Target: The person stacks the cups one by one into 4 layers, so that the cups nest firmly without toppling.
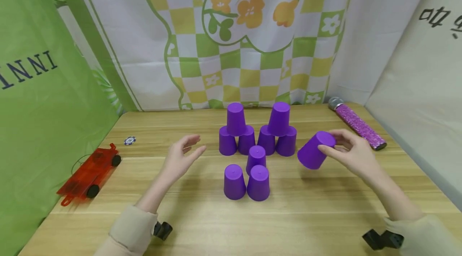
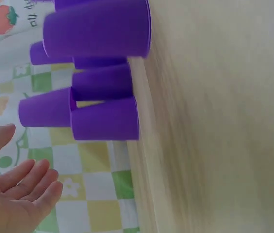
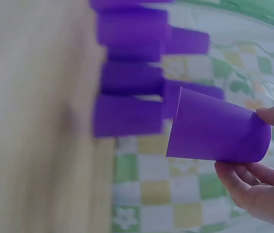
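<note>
My right hand [image 1: 355,155] pinches a purple cup [image 1: 315,151] near its closed end, between thumb and fingers. That cup is upside down and tilted, held above the table to the right of the others, its rim towards the lower left. My left hand [image 1: 179,159] holds nothing, its fingers spread, left of the cups. At the back stand a left stack [image 1: 236,119] and a right stack [image 1: 279,119], each one upside-down cup on two. Nearer me, a front-left cup [image 1: 234,182] and a front-right cup [image 1: 258,183] stand side by side, partly hiding a cup [image 1: 256,156] behind them.
A glittery pink microphone [image 1: 357,124] lies at the back right of the wooden table [image 1: 202,224]. On the left are a red toy car [image 1: 91,173] and a poker chip [image 1: 129,140]. A patterned cloth [image 1: 249,59] hangs behind the table, with cloth walls at both sides.
</note>
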`<state>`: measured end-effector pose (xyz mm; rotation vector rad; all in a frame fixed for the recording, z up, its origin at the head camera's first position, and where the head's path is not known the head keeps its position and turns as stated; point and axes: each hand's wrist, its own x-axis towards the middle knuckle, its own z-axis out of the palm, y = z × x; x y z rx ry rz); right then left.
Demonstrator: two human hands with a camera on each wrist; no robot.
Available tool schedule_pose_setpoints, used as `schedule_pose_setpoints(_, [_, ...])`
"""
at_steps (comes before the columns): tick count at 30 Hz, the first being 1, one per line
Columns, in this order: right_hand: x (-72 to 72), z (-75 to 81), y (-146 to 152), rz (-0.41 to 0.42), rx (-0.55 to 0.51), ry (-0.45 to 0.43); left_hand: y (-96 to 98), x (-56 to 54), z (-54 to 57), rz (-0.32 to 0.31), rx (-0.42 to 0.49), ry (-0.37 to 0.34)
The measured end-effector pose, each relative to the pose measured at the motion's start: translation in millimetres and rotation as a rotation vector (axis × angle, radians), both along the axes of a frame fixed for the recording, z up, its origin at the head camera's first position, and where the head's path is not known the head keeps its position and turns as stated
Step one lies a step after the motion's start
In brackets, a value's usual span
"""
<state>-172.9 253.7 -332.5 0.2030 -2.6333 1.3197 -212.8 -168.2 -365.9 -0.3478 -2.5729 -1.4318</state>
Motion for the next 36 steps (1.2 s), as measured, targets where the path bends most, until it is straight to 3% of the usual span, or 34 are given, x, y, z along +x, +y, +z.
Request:
schedule_pose_setpoints(6, [-16.1, 36.6, 18.9, -0.055, -0.068, 0.013, 0.3, 26.3, -0.7, -0.028, 0.095, -0.045])
schedule_pose_setpoints(11, [-31.2, 65.5, 14.4, -0.053, -0.094, 0.067, 6.4, 42.7, -3.7, -0.041, 0.172, -0.101])
schedule_pose_setpoints(17, [-51.7, 100.3, -11.0, -0.035, -0.047, 0.065, 20.0, 51.6, -12.0, -0.013, 0.218, -0.150])
schedule_pose_setpoints(21, [-65.6, 117.5, -33.4, 0.017, -0.012, 0.073, 30.8, 53.2, -20.5, -0.038, 0.215, -0.161])
schedule_pose_setpoints(27, [-86.9, 128.3, -67.1, 0.137, 0.042, 0.078, 42.3, 52.5, -29.6, -0.099, 0.189, -0.179])
schedule_pose_setpoints(36, [-115.3, 120.4, -98.7, 0.255, 0.128, 0.051, 53.0, 47.8, -34.6, -0.145, 0.175, -0.189])
